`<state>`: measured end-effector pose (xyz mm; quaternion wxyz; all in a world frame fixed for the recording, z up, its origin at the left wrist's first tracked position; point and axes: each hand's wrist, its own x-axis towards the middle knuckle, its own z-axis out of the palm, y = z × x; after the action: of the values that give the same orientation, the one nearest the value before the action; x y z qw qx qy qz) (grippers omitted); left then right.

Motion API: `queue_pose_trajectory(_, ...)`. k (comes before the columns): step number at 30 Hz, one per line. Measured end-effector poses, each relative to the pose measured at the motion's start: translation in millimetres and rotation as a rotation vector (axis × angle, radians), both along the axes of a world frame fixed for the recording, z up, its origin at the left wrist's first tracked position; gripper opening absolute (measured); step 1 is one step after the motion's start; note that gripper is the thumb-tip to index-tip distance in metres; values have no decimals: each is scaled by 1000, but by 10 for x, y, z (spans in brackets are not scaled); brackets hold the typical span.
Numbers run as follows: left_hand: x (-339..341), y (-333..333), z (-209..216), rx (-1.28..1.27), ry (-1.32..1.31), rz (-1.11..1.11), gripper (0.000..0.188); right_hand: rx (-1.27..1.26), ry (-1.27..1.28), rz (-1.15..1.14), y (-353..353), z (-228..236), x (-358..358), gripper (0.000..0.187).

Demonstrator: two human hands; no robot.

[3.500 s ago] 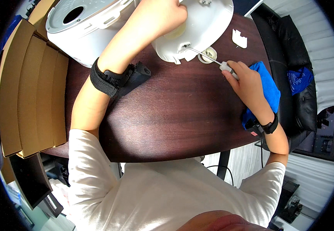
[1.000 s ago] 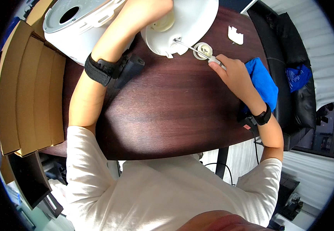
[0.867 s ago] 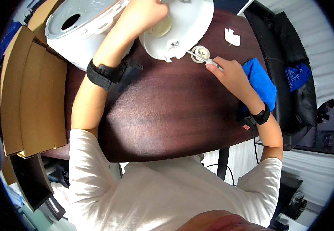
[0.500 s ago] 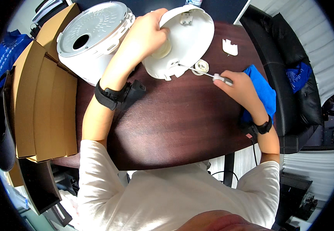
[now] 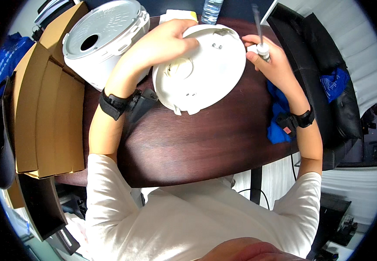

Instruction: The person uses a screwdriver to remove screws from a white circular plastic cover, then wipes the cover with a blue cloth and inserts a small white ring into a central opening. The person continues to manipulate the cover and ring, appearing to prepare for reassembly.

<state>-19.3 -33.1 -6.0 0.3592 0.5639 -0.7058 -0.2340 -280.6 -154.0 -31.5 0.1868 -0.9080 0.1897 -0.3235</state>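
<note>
Under my left hand (image 5: 169,42) is an oval white plastic lid (image 5: 221,69), its hollow inner side facing up. My left fingers are closed on its far left rim. A round opening and small screw points show inside it. To the right of the lid, my right hand (image 5: 275,65) grips a screwdriver (image 5: 263,48), its shaft pointing up and blurred by motion. A small white plastic piece (image 5: 252,48) shows at the fingers of that hand. Left of my left arm stands a white rice cooker body (image 5: 84,67) with a grey perforated top.
Cardboard boxes (image 5: 58,117) line the left edge of the dark wooden table (image 5: 188,148). A water bottle (image 5: 212,11) and a white-and-yellow item (image 5: 179,16) are at the back. Blue cloth (image 5: 279,119) lies by my right forearm. A black sofa (image 5: 323,52) stands beyond the table's right side.
The lid has come nearer and tilted flatter. My right hand has moved up and away from it, turning the screwdriver upward. The white piece now shows at my right fingers.
</note>
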Motion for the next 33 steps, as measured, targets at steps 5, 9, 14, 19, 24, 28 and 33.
queue_pose_trajectory(5,35,-68,-62,192,138,-125,38,31,82,1,-40,-81,87,28)
queue_pose_trajectory(9,-9,-87,-125,236,152,-129,45,456,84,-152,24,-200,31,20)
queue_pose_trajectory(14,-34,-22,-102,243,266,-196,49,701,-69,-265,55,-278,-235,20)
queue_pose_trajectory(19,-92,-46,-191,431,174,-266,56,845,-356,-375,215,-335,-909,18)
queue_pose_trajectory(24,-265,-116,-429,471,318,-331,66,981,-655,-411,423,-519,-1123,22)
queue_pose_trajectory(28,-441,-117,-505,312,513,-299,54,1029,-770,-434,656,-580,-864,20)
queue_pose_trajectory(33,-511,-65,-439,39,693,-156,48,1091,-760,-442,865,-642,-585,21)
